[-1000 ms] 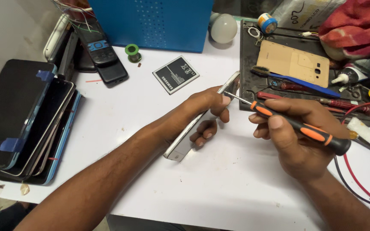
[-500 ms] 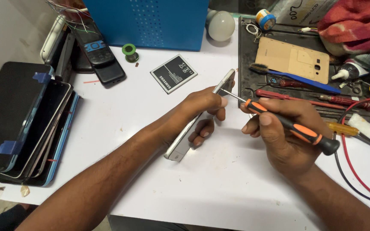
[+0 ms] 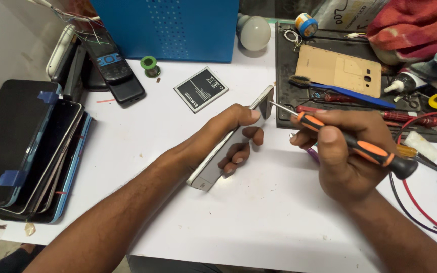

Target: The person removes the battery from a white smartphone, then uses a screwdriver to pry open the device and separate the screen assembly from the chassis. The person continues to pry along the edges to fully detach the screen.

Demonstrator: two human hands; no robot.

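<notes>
My left hand (image 3: 233, 134) grips a silver smartphone (image 3: 213, 167), tilted on its edge above the white table (image 3: 142, 151), thumb on its upper side and fingers curled beneath. My right hand (image 3: 347, 156) holds an orange-and-black screwdriver (image 3: 360, 146); its thin metal tip touches the phone's top corner (image 3: 266, 98). A flat grey phone battery (image 3: 201, 89) lies on the table just beyond my left hand. A tan phone back cover (image 3: 337, 69) rests on the black work mat (image 3: 284, 65) at the back right.
A stack of phones and tablets with blue tape (image 3: 24, 151) sits at the left. A blue box (image 3: 168, 28), a white bulb (image 3: 255, 32), a green solder spool (image 3: 148, 63), dark handsets (image 3: 115, 68), a brush (image 3: 330, 90), red cloth (image 3: 413, 28), tools and red wires (image 3: 421, 202) crowd the back and right.
My hands, the phone and the screwdriver keep the same hold. The view shifted slightly; the screwdriver tip stays at the phone's top corner.
</notes>
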